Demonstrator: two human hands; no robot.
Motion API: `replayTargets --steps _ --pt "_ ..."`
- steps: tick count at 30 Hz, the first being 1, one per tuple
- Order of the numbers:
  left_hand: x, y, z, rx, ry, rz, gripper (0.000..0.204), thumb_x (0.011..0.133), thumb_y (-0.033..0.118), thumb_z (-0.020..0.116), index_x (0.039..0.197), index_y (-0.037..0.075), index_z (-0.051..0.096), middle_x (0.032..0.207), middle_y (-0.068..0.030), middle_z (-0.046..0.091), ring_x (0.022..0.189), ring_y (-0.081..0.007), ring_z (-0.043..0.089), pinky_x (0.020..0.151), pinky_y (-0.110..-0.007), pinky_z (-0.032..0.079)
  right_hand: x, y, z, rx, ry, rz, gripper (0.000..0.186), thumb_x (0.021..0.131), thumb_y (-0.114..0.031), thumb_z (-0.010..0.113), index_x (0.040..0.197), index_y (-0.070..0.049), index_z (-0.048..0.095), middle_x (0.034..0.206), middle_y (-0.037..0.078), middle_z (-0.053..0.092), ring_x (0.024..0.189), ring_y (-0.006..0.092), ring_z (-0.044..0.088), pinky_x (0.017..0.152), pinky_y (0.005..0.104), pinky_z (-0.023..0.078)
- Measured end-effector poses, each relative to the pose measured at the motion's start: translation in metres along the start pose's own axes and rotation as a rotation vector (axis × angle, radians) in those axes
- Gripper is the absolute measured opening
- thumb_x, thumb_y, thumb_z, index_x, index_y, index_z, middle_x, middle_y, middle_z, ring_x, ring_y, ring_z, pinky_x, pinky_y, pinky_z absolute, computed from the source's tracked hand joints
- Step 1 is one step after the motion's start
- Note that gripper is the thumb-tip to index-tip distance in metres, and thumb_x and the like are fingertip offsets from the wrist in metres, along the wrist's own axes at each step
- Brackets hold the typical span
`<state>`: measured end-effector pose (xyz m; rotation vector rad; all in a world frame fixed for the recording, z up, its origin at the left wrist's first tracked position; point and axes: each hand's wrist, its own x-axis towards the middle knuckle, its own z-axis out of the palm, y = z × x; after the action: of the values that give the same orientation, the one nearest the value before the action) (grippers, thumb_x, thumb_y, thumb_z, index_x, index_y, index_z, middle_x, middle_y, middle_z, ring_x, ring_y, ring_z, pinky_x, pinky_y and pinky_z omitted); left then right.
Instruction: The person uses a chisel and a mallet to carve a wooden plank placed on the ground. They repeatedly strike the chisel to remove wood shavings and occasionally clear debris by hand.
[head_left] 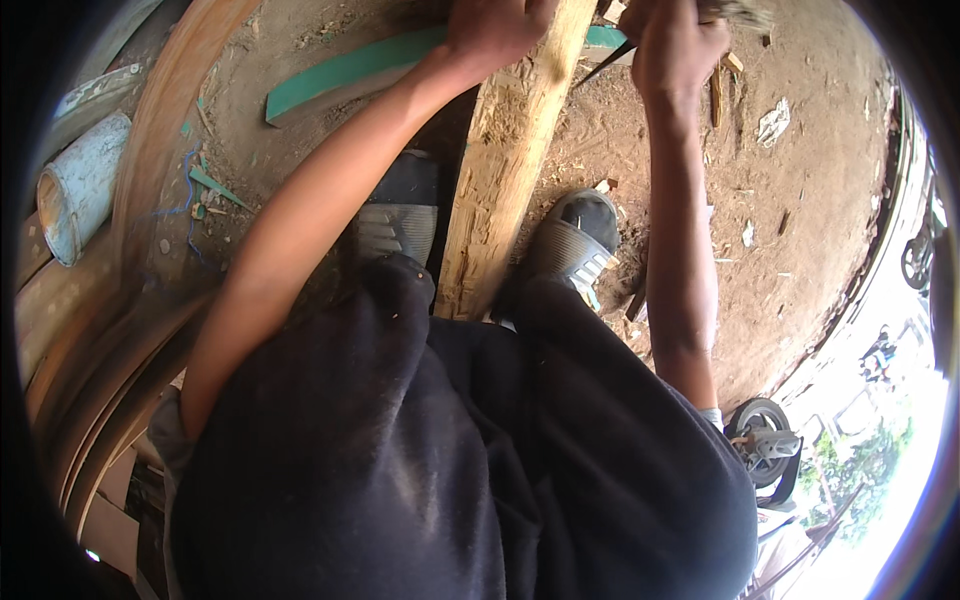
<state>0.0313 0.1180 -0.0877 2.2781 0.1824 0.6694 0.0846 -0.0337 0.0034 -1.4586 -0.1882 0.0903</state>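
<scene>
A long, rough-hewn wooden beam point(505, 150) runs from between my legs up to the top edge of the view. My left hand point(497, 35) is closed at the beam's left edge near the top, its fingertips cut off by the picture's edge. To the right of the beam, my right hand point(678, 50) is wrapped round a tool that is mostly hidden. From that fist a dark pointed blade point(607, 64) sticks out toward the beam, apart from its side. A rough brownish piece point(738, 12) shows on the fist's other side; whether it belongs to the tool I cannot tell.
My shoes point(585, 225) stand either side of the beam. A green strip point(350, 75) lies behind it on the dirt floor point(800, 210), among wood chips. Left are a pale blue bucket point(85, 190) and curved wooden pieces point(165, 120). A wheel point(762, 440) shows at lower right.
</scene>
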Motion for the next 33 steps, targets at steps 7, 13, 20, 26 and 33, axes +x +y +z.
replayTargets --steps 7,13,20,26,33 --pt "-0.002 0.0 0.002 0.003 0.036 0.013 0.057 0.097 0.025 0.061 0.143 -0.004 0.046 0.128 -0.031 0.061 0.114 -0.0483 0.061 0.096 -0.054 0.05 -0.013 -0.015 0.025 0.025 0.279 0.116 0.011 0.101 -0.011 0.059 0.091 -0.007 0.063 0.068 -0.006 0.054 0.055 0.0048 0.046 0.048 0.0241 0.036" --pt "-0.001 -0.001 -0.002 -0.033 0.025 0.05 0.056 0.097 0.024 0.062 0.144 -0.004 0.046 0.127 -0.0313 0.062 0.114 -0.048 0.062 0.096 -0.052 0.051 -0.007 -0.033 -0.004 0.318 -0.144 -0.042 0.031 0.103 -0.018 0.061 0.075 -0.012 0.049 0.055 -0.005 0.041 0.042 0.0066 0.034 0.039 0.0262 0.024" --pt "0.0 -0.001 0.004 -0.053 0.075 0.051 0.058 0.098 0.025 0.062 0.145 -0.004 0.045 0.126 -0.0312 0.063 0.112 -0.0477 0.063 0.096 -0.051 0.052 -0.052 0.014 0.004 -0.033 -0.139 0.178 0.023 0.098 -0.01 0.06 0.076 -0.01 0.055 0.059 -0.004 0.047 0.047 0.0066 0.041 0.042 0.0265 0.031" --pt "-0.001 -0.003 0.002 0.019 0.053 0.066 0.058 0.097 0.025 0.063 0.145 -0.003 0.045 0.126 -0.0308 0.063 0.111 -0.0479 0.063 0.094 -0.052 0.051 -0.081 -0.016 -0.007 0.081 -0.028 0.138 0.036 0.1 -0.012 0.054 0.066 -0.012 0.043 0.052 -0.003 0.036 0.041 0.007 0.025 0.04 0.0278 0.021" --pt "-0.003 0.0 0.004 -0.03 0.088 0.067 0.057 0.097 0.024 0.063 0.144 -0.003 0.046 0.127 -0.0304 0.063 0.112 -0.0473 0.063 0.093 -0.052 0.052 -0.063 -0.023 0.014 0.162 -0.038 0.29 0.033 0.097 -0.015 0.059 0.068 -0.011 0.043 0.052 -0.001 0.038 0.041 0.0082 0.029 0.039 0.0288 0.022"
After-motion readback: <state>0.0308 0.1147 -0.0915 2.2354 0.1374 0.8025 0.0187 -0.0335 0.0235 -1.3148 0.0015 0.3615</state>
